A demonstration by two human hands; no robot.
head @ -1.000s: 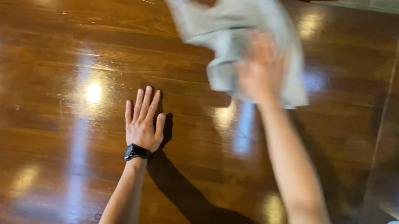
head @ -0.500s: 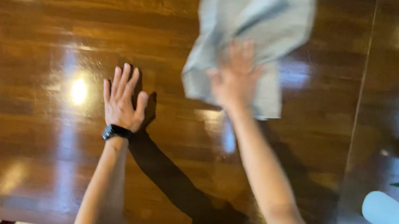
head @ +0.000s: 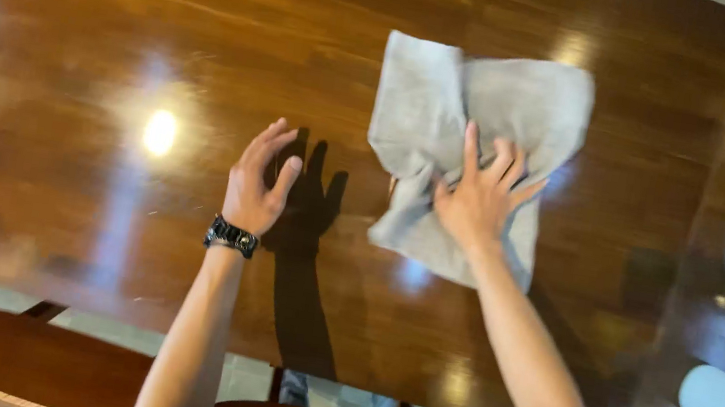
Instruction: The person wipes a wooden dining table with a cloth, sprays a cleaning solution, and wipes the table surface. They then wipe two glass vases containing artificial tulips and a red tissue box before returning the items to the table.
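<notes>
My right hand (head: 476,201) fingers spread, pressed flat on crumpled grey cloth (head: 470,124) lying on glossy brown wooden table (head: 120,33), my left hand (head: 258,180) open, empty, raised beside it, black wristwatch (head: 231,237) at wrist.

A single head-worn camera looks steeply down from above the near edge of the glossy wooden desk (head: 121,24), close enough that both forearms reach in from the bottom of the frame. It faces the far side, and chair backs (head: 23,359) show along the near edge.
</notes>
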